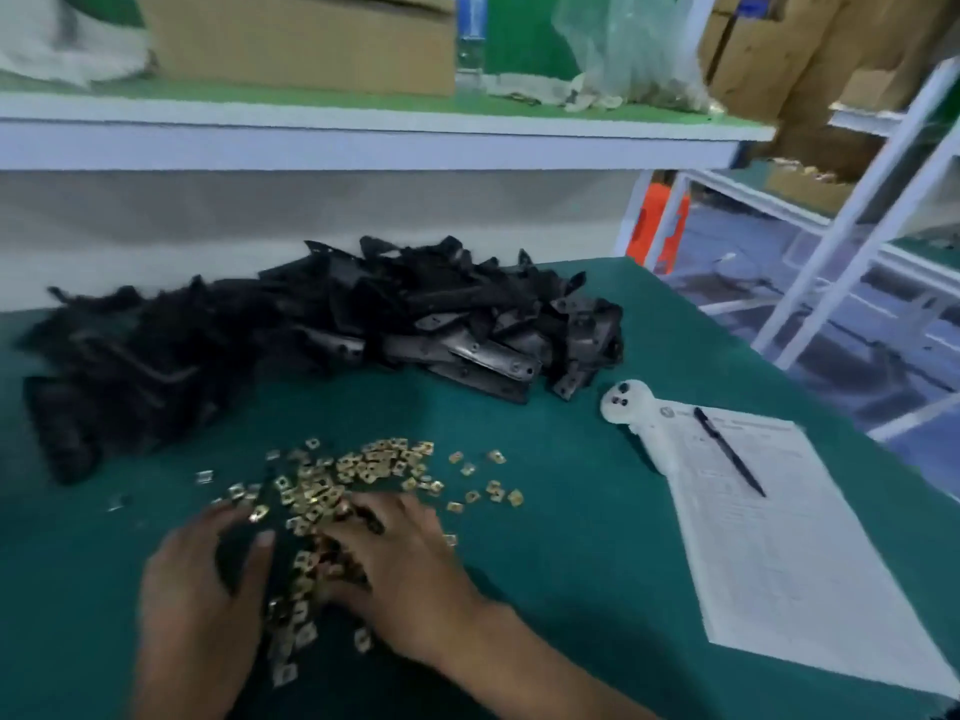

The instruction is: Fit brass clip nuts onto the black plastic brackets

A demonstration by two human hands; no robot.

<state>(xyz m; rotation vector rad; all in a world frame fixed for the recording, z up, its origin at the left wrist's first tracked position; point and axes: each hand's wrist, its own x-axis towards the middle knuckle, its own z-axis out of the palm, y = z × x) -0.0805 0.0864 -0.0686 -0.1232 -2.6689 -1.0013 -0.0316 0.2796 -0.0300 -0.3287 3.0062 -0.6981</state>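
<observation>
Both hands, left hand (208, 579) and right hand (400, 563), are spread flat over the brass clip nuts (358, 470); the black plastic brackets (363, 324) are heaped beyond, far-left, nearer the left.

Factory assembly bench: green mat (597, 511), parts heaps, shelf (363, 142), cartons (296, 39).
</observation>
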